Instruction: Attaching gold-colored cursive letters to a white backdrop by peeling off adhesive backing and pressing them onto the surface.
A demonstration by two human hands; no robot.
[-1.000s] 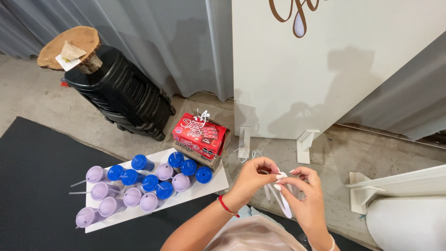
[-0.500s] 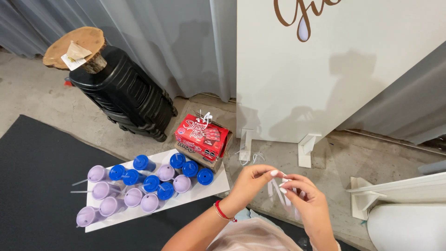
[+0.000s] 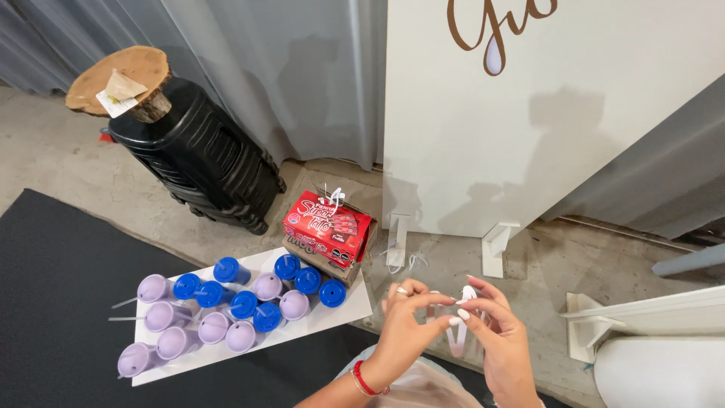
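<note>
Both hands meet in a pinching grip, the left hand point(image 3: 404, 321) and right hand point(image 3: 495, 336) closed fingertip to fingertip on a thin white plastic strip point(image 3: 462, 321) held above the concrete floor point(image 3: 453, 257). To the left, lilac and blue lidded cups point(image 3: 234, 306) stand on a white board point(image 3: 332, 313) beside a red carton point(image 3: 328, 223).

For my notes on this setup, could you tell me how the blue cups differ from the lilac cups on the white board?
The blue cups have saturated blue lids, the lilac cups pale purple ones. Several lilac cups at the left show pale straws sticking out sideways; the blue cups show none. The lilac cups mostly fill the left and near side of the white board, while the blue cups run toward the red box. Both kinds look the same size and lie tipped over.
</note>
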